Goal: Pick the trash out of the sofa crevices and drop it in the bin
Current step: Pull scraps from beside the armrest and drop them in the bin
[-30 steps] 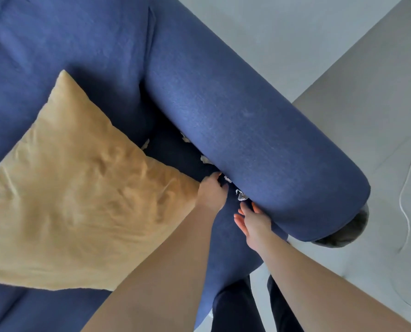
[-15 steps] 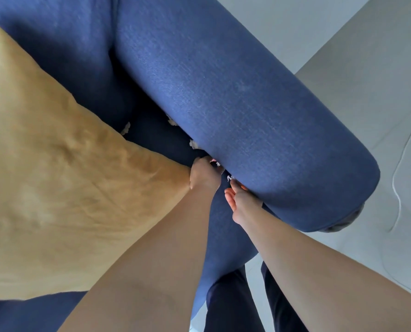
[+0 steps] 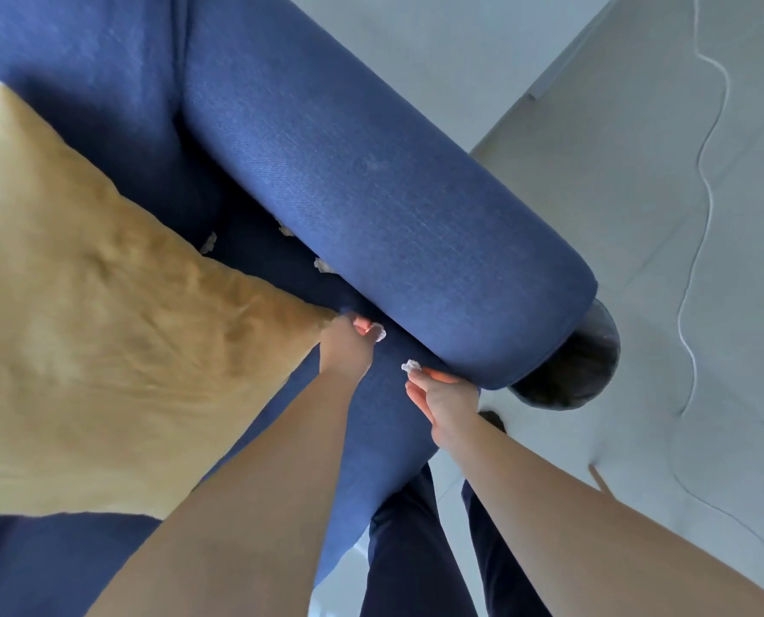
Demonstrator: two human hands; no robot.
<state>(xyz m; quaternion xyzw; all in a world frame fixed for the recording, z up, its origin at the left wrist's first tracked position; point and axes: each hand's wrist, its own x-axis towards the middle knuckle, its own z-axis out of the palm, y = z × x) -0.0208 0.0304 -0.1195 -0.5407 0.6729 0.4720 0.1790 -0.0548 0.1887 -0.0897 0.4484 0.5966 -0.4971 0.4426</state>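
Crumpled white paper scrap, pinched at the fingertips of the left hand, just off the seat of the blue sofa. A second white scrap sits at the fingertips of the right hand, which close on it below the rolled armrest. Beyond the fingers, three more scraps lie along the crevice between armrest and seat. Yellow cushion touches the left hand. Dark bin stands behind the armrest end, beside a white cable on the floor. No legible writing appears.
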